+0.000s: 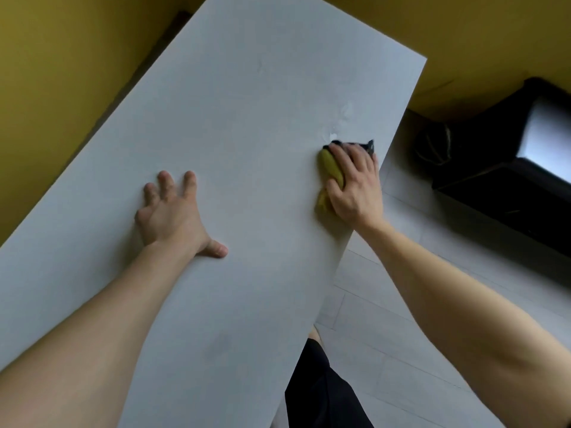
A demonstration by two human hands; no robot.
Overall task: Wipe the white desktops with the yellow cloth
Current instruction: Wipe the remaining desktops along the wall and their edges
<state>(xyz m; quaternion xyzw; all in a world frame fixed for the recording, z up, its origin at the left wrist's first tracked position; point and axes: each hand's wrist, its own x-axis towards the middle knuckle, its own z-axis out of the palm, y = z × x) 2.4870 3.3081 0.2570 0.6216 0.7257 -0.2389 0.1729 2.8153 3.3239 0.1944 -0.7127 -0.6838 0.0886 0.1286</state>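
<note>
Your right hand (pixel 355 183) grips the bunched yellow cloth (pixel 331 169), fingers and thumb curled over it, pressing it down on the white desk (pixel 247 118). The cloth sticks out on the thumb side of that hand, and hand and cloth sit close to the desk's right edge. Just past your fingertips there is a small dark thing (pixel 370 146), too blurred to say what. A little further out from the fingertips are pale wet-looking smears (pixel 346 112) on the desk.

Your left hand (pixel 171 214) is well apart from the cloth, across the desk. It lies palm down with fingers spread and thumb out to the side, resting on the desk and holding nothing.

On the far side of your right hand, off the desk edge, there is pale plank floor (pixel 401 304) and a black piece of furniture (pixel 494 186). A yellow wall (pixel 61 72) runs beyond your left hand. Below your right forearm, black clothing (pixel 318 393) shows at the desk edge.
</note>
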